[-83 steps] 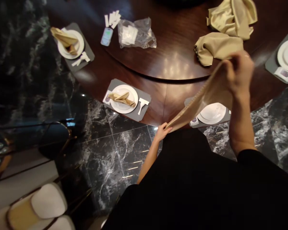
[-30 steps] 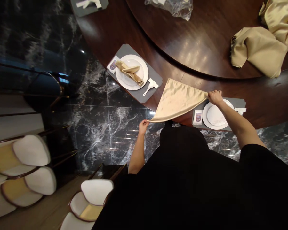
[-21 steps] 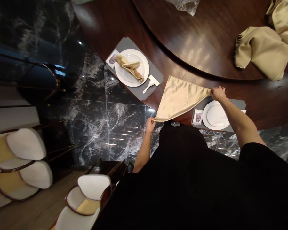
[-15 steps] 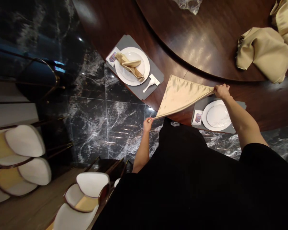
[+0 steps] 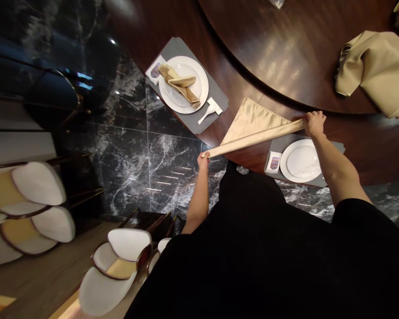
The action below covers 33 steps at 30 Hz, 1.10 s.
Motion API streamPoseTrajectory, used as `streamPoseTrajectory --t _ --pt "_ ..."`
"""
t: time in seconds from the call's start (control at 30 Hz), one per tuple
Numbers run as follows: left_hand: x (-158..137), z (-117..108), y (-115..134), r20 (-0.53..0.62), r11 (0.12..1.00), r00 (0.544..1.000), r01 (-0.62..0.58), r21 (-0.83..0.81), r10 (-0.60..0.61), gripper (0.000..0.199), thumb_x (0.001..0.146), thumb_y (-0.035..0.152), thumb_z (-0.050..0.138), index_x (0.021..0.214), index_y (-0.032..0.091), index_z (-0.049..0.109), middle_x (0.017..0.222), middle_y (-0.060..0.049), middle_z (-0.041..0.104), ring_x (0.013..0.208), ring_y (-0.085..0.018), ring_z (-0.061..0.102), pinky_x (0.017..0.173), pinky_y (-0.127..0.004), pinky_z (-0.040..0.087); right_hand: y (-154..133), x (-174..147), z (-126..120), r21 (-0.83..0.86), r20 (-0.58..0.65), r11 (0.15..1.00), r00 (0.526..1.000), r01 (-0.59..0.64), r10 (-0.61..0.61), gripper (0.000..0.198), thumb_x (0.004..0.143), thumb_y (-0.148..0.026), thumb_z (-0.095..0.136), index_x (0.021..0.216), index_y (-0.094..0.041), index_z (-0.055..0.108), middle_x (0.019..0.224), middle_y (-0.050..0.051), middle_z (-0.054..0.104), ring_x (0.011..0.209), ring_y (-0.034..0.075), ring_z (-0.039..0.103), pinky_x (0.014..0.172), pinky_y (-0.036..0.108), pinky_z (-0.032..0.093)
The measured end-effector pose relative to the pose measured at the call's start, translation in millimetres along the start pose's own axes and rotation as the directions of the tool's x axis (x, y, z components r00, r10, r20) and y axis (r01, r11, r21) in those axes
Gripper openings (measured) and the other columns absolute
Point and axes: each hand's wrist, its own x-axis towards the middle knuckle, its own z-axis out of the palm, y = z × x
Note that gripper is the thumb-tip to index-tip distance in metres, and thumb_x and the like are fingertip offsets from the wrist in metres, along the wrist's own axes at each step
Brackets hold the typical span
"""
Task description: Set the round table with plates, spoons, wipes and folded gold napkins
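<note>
A gold cloth napkin [image 5: 252, 128] stretches between my hands at the table's edge, its near side folded into a long flat band and its far part a triangle on the wood. My left hand [image 5: 204, 160] pinches the band's left end, out past the table edge. At the other end, my right hand [image 5: 314, 124] grips the band above a grey placemat. Below that hand lies a white plate [image 5: 301, 161] with a wrapped white packet [image 5: 273, 162] to its left.
Left of the napkin, another placemat [image 5: 194, 124] carries a plate [image 5: 202, 79] with a folded napkin [image 5: 182, 88], a packet and a white spoon [image 5: 208, 110]. Crumpled gold cloth [image 5: 379, 71] rests on the raised round turntable [image 5: 286, 53]. White chairs [image 5: 129, 248] stand on the lower left.
The napkin's near edge has been turned over into a wider band, leaving a smaller triangle. Both my hands have shifted slightly, the left one upward. The view has moved a little.
</note>
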Motion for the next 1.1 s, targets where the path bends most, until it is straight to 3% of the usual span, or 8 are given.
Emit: streamPoseTrajectory --t 0.2,0.33,0.43,0.53,0.67,0.8,1.0,1.1 --pt "-11 3 1 -0.185 0.997 0.981 -0.051 0.065 0.062 0.028 0.085 0.019 0.086 0.108 0.019 0.068 0.101 0.000 0.068 0.089 -0.012 0.064 0.081 -0.020 0.053 -49 -33 31 0.157 -0.185 0.982 0.974 -0.104 0.133 0.051 0.113 -0.015 0.041 0.162 -0.008 0.054 0.163 0.030 0.053 0.151 0.032 0.044 0.123 0.053 0.035" --pt "-41 12 -10 -0.329 0.997 0.944 -0.023 -0.068 -0.001 0.031 0.096 0.023 0.082 0.120 0.023 0.063 0.123 -0.005 0.068 0.113 -0.016 0.069 0.097 -0.025 0.057 -103 -98 73 0.299 -0.161 0.949 0.986 0.096 -0.048 0.055 0.108 -0.019 0.047 0.162 -0.011 0.057 0.164 0.027 0.055 0.152 0.038 0.047 0.127 0.059 0.038" --pt "-63 29 -18 -0.012 0.877 0.919 0.372 -0.304 -0.394 0.027 0.102 0.041 0.079 0.116 0.024 0.065 0.119 -0.008 0.069 0.110 -0.020 0.073 0.094 -0.031 0.062 -153 -144 101 0.373 -0.089 0.893 0.968 0.252 -0.236 0.057 0.108 -0.022 0.048 0.163 -0.011 0.059 0.166 0.026 0.056 0.155 0.040 0.047 0.131 0.062 0.036" --pt "-67 48 -14 0.219 0.749 0.851 0.524 -0.406 -0.477 0.022 0.109 0.043 0.071 0.115 0.023 0.067 0.107 -0.008 0.070 0.097 -0.017 0.074 0.086 -0.028 0.064 -206 -166 117 0.464 -0.014 0.800 0.906 0.380 -0.423 0.060 0.107 -0.022 0.050 0.165 -0.010 0.059 0.167 0.025 0.057 0.154 0.040 0.050 0.130 0.060 0.042" --pt "-61 62 5 0.154 0.802 0.909 0.415 -0.429 -0.388 0.009 0.106 0.020 0.072 0.114 0.020 0.068 0.092 -0.002 0.068 0.074 -0.009 0.064 0.072 -0.016 0.058 -271 -165 124 0.501 0.017 0.717 0.823 0.485 -0.568 0.067 0.103 -0.016 0.052 0.169 -0.008 0.054 0.169 0.026 0.056 0.155 0.036 0.053 0.131 0.057 0.044" --pt "-68 59 24 0.151 0.854 0.950 0.313 -0.416 -0.275 0.019 0.100 0.014 0.076 0.118 0.018 0.071 0.098 -0.003 0.075 0.079 -0.009 0.070 0.074 -0.018 0.058 -319 -159 118 0.478 -0.001 0.694 0.790 0.538 -0.613 0.070 0.100 -0.014 0.059 0.169 -0.006 0.052 0.170 0.027 0.055 0.159 0.037 0.050 0.134 0.056 0.042" --pt "-95 71 45 0.120 0.962 0.993 0.039 -0.269 -0.006 0.025 0.089 0.016 0.087 0.113 0.016 0.078 0.111 -0.009 0.080 0.097 -0.019 0.076 0.070 -0.023 0.056 -349 -151 91 0.534 -0.065 0.703 0.852 0.469 -0.519 0.064 0.102 -0.013 0.056 0.166 -0.010 0.060 0.166 0.023 0.063 0.148 0.034 0.063 0.127 0.048 0.051" --pt "-112 80 46 0.166 0.945 0.986 0.062 -0.320 -0.008 0.028 0.095 0.036 0.088 0.115 0.018 0.078 0.110 -0.009 0.078 0.099 -0.020 0.076 0.073 -0.024 0.059 -346 -142 78 0.632 -0.056 0.709 0.931 0.312 -0.360 0.066 0.099 -0.009 0.050 0.163 -0.014 0.066 0.155 0.016 0.074 0.137 0.031 0.072 0.120 0.041 0.056"
